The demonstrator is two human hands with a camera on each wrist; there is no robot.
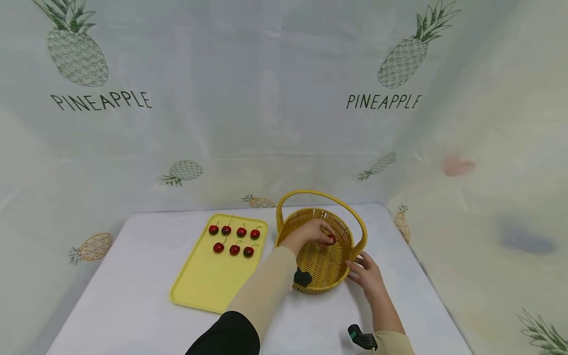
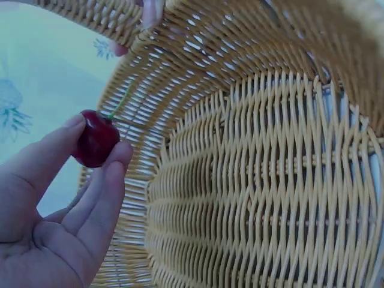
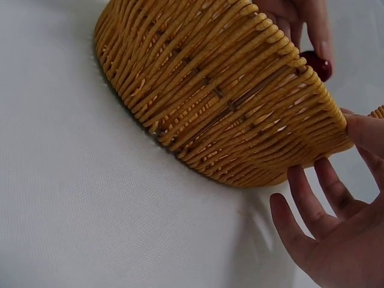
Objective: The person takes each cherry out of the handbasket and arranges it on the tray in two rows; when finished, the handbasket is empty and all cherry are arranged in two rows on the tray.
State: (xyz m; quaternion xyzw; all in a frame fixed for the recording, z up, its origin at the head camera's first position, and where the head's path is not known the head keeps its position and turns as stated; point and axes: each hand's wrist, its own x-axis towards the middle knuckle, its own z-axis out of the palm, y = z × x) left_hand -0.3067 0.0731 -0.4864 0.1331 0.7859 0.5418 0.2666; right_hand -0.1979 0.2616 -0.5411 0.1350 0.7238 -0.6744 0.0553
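Note:
My left hand (image 1: 312,231) reaches over the woven yellow basket (image 1: 326,266). Between its thumb and fingertips it pinches a dark red cherry (image 2: 96,139) by the fruit, and a thin green stem sticks up from it. The cherry is above the basket's inside, near the right wall. My right hand (image 1: 367,273) holds the basket's right side by the foot of the handle (image 1: 361,239). In the right wrist view its thumb lies at the rim and some fingertips touch the outer wall. No other cherry shows on the visible part of the basket floor.
Left of the basket lies a yellow tray (image 1: 199,281) with several stemmed cherries (image 1: 234,249) in two rows at its far end. The basket's handle arches up over its far side. Behind the white table (image 1: 133,305) hangs a pineapple-print curtain (image 1: 266,123).

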